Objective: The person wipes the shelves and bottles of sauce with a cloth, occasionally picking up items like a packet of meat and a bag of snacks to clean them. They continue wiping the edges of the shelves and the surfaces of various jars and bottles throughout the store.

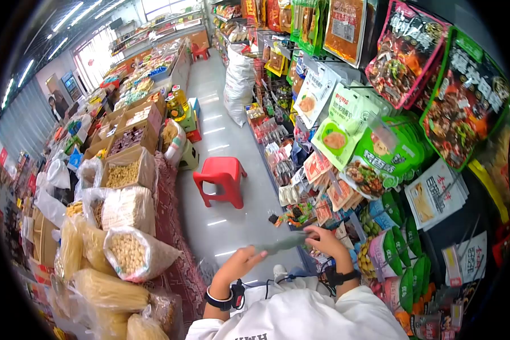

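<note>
Between both hands, in front of the white shirt, a grey-green, elongated item (pixel 281 243) is stretched out; what it is exactly I cannot make out. My left hand (pixel 241 263) is at its left end, thumb and fingers closed near it. At its right end, my right hand (pixel 327 242) pinches it between thumb and fingers. Dark bands are on both wrists. Beyond the hands, a red plastic stool (pixel 221 178) stands upright on the grey floor.
Hanging food packets (pixel 391 150) line the rack close on the right. Left are an open sack of round, pale goods (pixel 127 253), bagged noodles (pixel 105 292) and boxes (pixel 124 175). A white sack (pixel 237 82) stands farther up the aisle. A person (pixel 55 107) is far left.
</note>
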